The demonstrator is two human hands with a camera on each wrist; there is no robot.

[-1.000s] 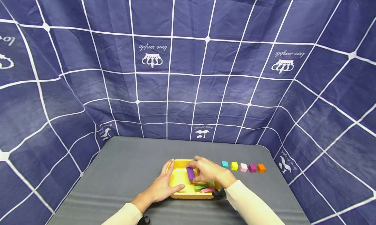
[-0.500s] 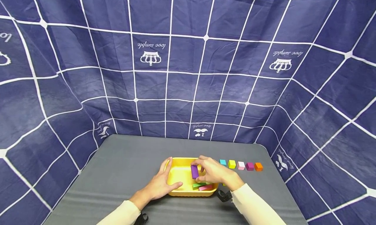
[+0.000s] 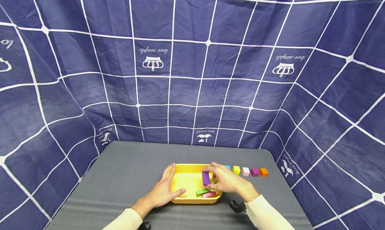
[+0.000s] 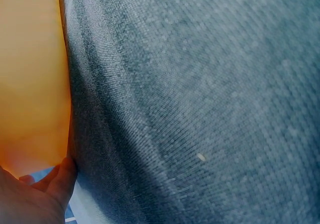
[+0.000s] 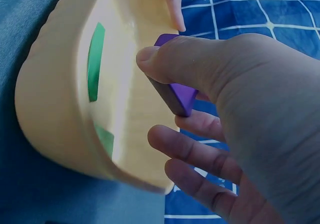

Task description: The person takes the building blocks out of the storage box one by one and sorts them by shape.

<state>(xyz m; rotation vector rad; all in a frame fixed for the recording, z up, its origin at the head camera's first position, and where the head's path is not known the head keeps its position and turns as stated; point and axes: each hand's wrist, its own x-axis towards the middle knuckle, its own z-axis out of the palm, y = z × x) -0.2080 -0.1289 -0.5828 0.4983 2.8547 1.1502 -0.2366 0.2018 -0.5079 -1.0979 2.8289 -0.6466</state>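
Behind your work hangs a big blue cloth (image 3: 186, 89) with white lines, and below it is a wide grey table covered with cloth (image 3: 129, 173). A yellow, box-shaped plastic tray (image 3: 184, 181) with round corners sits on it in front of you. Your left hand (image 3: 160, 191) is on the tray's left end; its fingers are straight and touch the side, and its thumb is spread apart from them, reaching in over the edge. Your right hand (image 3: 227, 180) is over the tray's right end, with its thumb and fingers pinching a long purple block (image 3: 206, 179). The right wrist view shows that block tipped at a slant, while your two lowest fingers stick out apart from it. Under your right hand, a long green block (image 3: 203, 192) and a long pink block (image 3: 209, 194) lie close together inside the tray, near the front edge. The smallest things are in a row on the table, past your right hand: a blue-green cube (image 3: 227, 167), partly hidden by the hand, then a bright yellow cube (image 3: 236, 170), a pale pink cube (image 3: 245, 171), a dark purple-red cube (image 3: 255, 172) and an orange cube (image 3: 263, 172).
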